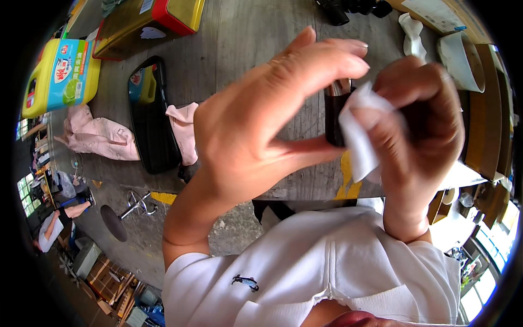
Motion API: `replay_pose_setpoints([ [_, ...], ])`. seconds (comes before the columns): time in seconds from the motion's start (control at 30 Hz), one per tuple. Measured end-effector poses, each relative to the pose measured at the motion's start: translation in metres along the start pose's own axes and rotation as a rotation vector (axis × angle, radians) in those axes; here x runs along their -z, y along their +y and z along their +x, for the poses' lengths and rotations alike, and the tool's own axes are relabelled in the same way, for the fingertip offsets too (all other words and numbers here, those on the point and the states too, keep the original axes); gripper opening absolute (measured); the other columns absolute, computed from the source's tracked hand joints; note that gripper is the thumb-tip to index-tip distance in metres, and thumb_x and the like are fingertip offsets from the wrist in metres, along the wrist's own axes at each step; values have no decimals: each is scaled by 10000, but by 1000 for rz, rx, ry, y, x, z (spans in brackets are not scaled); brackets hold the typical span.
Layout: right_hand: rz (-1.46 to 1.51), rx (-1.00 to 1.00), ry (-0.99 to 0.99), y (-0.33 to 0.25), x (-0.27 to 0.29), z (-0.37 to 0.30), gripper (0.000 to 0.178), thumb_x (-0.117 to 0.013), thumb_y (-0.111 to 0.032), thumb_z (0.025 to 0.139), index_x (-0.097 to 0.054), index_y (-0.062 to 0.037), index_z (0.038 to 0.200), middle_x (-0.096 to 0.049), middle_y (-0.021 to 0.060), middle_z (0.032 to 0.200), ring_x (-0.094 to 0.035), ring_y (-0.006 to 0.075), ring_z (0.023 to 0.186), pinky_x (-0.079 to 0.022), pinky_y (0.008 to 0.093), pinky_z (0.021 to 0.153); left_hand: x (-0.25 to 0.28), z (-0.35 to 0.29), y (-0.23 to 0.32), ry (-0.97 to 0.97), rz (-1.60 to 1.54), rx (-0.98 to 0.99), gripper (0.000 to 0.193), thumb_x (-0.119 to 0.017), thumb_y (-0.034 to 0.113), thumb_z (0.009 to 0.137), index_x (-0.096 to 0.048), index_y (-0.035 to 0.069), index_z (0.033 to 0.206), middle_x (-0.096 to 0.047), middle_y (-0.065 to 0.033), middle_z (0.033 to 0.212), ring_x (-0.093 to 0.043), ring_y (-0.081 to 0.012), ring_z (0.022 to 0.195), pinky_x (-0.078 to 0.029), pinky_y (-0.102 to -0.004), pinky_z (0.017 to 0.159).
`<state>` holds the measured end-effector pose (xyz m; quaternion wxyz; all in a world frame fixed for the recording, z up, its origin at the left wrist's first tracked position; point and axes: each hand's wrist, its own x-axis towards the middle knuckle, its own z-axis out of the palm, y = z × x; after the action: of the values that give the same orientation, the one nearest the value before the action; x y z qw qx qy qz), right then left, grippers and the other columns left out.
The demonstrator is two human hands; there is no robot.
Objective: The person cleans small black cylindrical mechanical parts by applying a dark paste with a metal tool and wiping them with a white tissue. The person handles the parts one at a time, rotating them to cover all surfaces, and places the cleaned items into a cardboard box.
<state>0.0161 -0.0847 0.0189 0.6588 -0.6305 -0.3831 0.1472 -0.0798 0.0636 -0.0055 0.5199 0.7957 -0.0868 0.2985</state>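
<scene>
My left hand [256, 114] is raised above the grey workbench [245, 32], thumb and fingers curved round a short dark cylinder [334, 117] with a coppery, shiny top end. Its exact kind cannot be made out. Beside it, my right hand [419, 120] pinches a crumpled white cloth or tissue [362, 131] against or very near the cylinder's right side. The right hand is slightly blurred, and the cloth hides part of the cylinder. Left of my left hand, a long glossy black piece [158, 125] with a reflecting surface lies across a pink patterned cloth [103, 133].
A yellow jug [90, 82] and a gold-and-red tin box [133, 32] stand at left. Black objects [338, 11] lie at the far edge. To the right are a white tub [460, 60], crumpled white paper [412, 35] and cardboard boxes. A round stool [114, 223] and another person [49, 231] are beyond the bench.
</scene>
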Motion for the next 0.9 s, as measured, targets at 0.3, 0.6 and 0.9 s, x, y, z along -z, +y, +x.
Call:
replay_pose_setpoints([
  [0.3,228,-222,58,12,17,-3,165,-608,-114,909,-536,1,1003,-590,72,950,-566,91,845,-437,192,758,-1,4,2,121,-248,36,795,-848,-98,479,-480,-65,1184,-527,-309,1233,-532,-372,1180,-435,-477,1015],
  [0.6,36,-275,53,3,-6,-2,137,-561,-48,921,-550,21,1038,-574,0,876,-516,44,802,-400,165,708,0,1,-1,174,-210,-34,707,-839,108,646,-490,12,1253,-536,-159,1308,-553,-274,1179,-478,-352,933],
  [0.9,-88,-199,-81,-17,-29,13,206,-592,-189,941,-523,-18,850,-494,-20,750,-433,40,711,-348,187,630,103,13,77,214,427,52,666,-807,187,713,-468,15,1260,-557,-121,1233,-527,-232,1145,-399,-369,988],
])
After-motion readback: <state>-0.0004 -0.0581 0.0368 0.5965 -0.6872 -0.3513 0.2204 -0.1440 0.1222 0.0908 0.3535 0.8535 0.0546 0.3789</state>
